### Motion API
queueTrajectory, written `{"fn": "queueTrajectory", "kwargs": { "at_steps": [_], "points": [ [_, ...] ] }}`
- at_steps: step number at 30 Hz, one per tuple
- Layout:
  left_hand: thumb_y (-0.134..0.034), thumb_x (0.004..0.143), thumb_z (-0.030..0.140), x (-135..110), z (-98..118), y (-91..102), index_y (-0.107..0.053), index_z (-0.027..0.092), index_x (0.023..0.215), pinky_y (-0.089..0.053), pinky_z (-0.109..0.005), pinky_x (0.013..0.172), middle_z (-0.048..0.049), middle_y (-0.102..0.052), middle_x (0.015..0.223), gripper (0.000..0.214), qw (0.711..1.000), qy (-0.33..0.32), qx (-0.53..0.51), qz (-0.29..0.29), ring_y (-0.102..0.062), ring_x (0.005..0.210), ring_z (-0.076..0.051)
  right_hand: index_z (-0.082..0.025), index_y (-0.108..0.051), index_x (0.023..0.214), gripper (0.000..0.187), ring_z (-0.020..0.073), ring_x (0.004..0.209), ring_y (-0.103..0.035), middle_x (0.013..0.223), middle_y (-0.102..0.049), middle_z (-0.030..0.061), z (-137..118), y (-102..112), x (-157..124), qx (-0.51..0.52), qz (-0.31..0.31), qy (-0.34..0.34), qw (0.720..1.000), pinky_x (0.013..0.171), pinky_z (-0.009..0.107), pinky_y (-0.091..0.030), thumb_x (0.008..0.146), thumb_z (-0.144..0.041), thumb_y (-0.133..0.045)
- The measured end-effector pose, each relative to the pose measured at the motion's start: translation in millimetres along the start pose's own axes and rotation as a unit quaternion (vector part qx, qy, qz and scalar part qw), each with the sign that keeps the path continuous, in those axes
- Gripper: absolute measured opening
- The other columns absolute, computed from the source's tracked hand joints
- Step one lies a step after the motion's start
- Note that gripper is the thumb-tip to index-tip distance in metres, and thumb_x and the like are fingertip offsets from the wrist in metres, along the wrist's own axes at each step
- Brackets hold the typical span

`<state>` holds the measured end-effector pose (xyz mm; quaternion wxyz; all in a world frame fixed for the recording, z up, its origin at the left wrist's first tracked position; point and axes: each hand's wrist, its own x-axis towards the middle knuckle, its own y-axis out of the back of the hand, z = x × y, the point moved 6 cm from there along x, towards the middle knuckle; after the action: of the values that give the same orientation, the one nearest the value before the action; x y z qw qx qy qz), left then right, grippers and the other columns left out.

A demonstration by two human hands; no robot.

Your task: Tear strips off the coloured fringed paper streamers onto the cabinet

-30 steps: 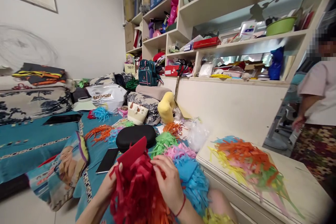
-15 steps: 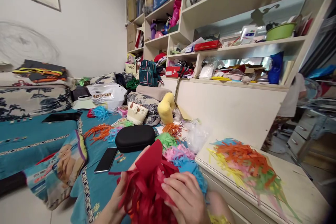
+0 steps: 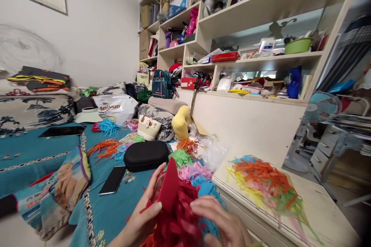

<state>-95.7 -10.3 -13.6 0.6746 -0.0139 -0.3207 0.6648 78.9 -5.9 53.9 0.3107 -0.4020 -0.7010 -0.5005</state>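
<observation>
A red bundle of fringed strips (image 3: pixel 178 220) with a flat, uncut red band (image 3: pixel 169 185) on top is in front of me. My left hand (image 3: pixel 147 204) grips the band from the left, thumb on the near side and fingers behind it. My right hand (image 3: pixel 220 220) is at the right edge of the strips, fingers bent and thumb apart, with nothing visibly pinched. Some orange strips (image 3: pixel 149 240) show beneath the red ones. Blue strips (image 3: pixel 207 189) and pink strips (image 3: pixel 194 170) lie just beyond my hands.
A black case (image 3: pixel 146 155) and a phone (image 3: pixel 112 180) lie on the teal cover. At the right, a white cabinet top (image 3: pixel 321 204) bears a pile of coloured strips (image 3: pixel 263 181). Green strips (image 3: pixel 180 158) and a yellow cushion (image 3: pixel 181 123) are farther back, below crowded shelves (image 3: pixel 261 61).
My right hand has drawn back to the right and its fingers have loosened from the red strips. The red band has turned more edge-on in my left hand. The view has shifted slightly.
</observation>
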Motion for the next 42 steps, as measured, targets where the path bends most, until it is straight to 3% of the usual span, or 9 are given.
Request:
{"fn": "queueTrajectory", "kwargs": {
  "at_steps": [3,6,10,14,18,23,27,33,42],
  "points": [
    [-0.075,0.07,0.044,-1,0,-0.7,-0.042,0.029,0.137,-0.038,-0.039,0.103,-0.009,-0.045,0.142,0.076,1.0,0.009,0.003,0.028,-0.043,0.129,-0.033,-0.024,-0.065,0.096,0.021,0.018,0.081,-0.065,0.087,-0.072,0.0054,-5,-7,8,-0.008,0.006,-0.001,1.0,0.073,0.03,-0.053,0.095,-0.037,-0.049],
    [-0.075,0.07,0.048,0,-1,-4.6,-0.058,0.027,0.121,-0.048,-0.032,0.089,-0.0075,-0.058,0.128,0.058,0.999,0.018,-0.04,0.018,-0.059,0.108,-0.029,-0.022,-0.068,0.086,0.015,0.0177,0.073,-0.062,0.076,-0.072,0.0014,-9,-27,2,-0.12,-0.015,0.076,0.99,0.071,0.033,-0.048,0.09,-0.03,-0.056],
    [-0.07,0.072,0.055,4,-2,-5.3,-0.058,0.029,0.124,-0.05,-0.034,0.087,-0.0067,-0.061,0.124,0.059,0.997,0.028,-0.066,0.03,-0.063,0.101,-0.028,-0.027,-0.066,0.065,0.04,0.0107,0.048,-0.052,0.047,-0.062,-0.0061,-3,-27,-13,-0.125,-0.028,0.097,0.987,0.059,0.026,-0.045,0.097,-0.033,-0.044],
    [-0.073,0.068,0.055,5,0,-6.8,-0.058,0.024,0.126,-0.037,-0.041,0.105,-0.0095,-0.053,0.137,0.068,0.999,0.007,0.001,0.044,-0.045,0.126,-0.035,-0.024,-0.066,0.089,0.009,0.0109,0.062,-0.066,0.073,-0.073,-0.0033,-1,1,-7,-0.131,-0.048,0.019,0.99,0.061,0.021,-0.05,0.09,-0.024,-0.057],
    [-0.081,0.057,0.053,-1,-1,-14.1,-0.058,0.028,0.127,-0.032,-0.043,0.108,-0.0082,-0.052,0.139,0.078,1.0,0.02,0.017,0.013,-0.041,0.131,-0.037,-0.02,-0.064,0.097,0.016,0.0158,0.078,-0.067,0.086,-0.072,0.003,-3,20,6,-0.167,0.025,-0.048,0.984,0.069,0.023,-0.053,0.085,-0.012,-0.058],
    [-0.083,0.046,0.06,-11,1,-19.0,-0.062,0.03,0.123,-0.036,-0.043,0.105,-0.0071,-0.056,0.134,0.085,0.999,0.042,0.024,-0.012,-0.047,0.125,-0.038,-0.018,-0.065,0.099,0.02,0.0192,0.079,-0.066,0.087,-0.071,0.0049,-5,12,4,-0.184,0.011,-0.05,0.982,0.068,0.028,-0.055,0.08,-0.012,-0.062],
    [-0.083,0.04,0.063,-18,10,-16.3,-0.067,0.031,0.116,-0.032,-0.044,0.108,-0.0064,-0.057,0.133,0.084,0.994,0.023,0.105,0.029,-0.043,0.128,-0.039,-0.02,-0.065,0.096,0.017,0.0179,0.076,-0.066,0.084,-0.071,0.0028,-8,19,-2,-0.179,-0.016,-0.05,0.982,0.065,0.026,-0.055,0.079,-0.015,-0.065],
    [-0.082,0.04,0.063,-25,15,-19.9,-0.069,0.034,0.112,-0.038,-0.041,0.105,-0.0043,-0.061,0.13,0.078,0.992,0.02,0.119,0.037,-0.049,0.124,-0.037,-0.022,-0.064,0.1,0.02,0.0184,0.076,-0.069,0.089,-0.072,0.0046,-19,32,-11,-0.245,-0.037,-0.018,0.969,0.065,0.024,-0.055,0.08,-0.026,-0.066],
    [-0.077,0.041,0.069,-27,17,-20.0,-0.069,0.034,0.113,-0.034,-0.044,0.107,-0.0051,-0.057,0.135,0.08,0.985,0.013,0.165,0.043,-0.044,0.128,-0.038,-0.021,-0.065,0.086,0.01,0.0156,0.07,-0.066,0.079,-0.069,0.0036,-17,34,-12,-0.22,-0.029,-0.037,0.974,0.062,0.023,-0.052,0.085,-0.016,-0.058]
  ]
}}
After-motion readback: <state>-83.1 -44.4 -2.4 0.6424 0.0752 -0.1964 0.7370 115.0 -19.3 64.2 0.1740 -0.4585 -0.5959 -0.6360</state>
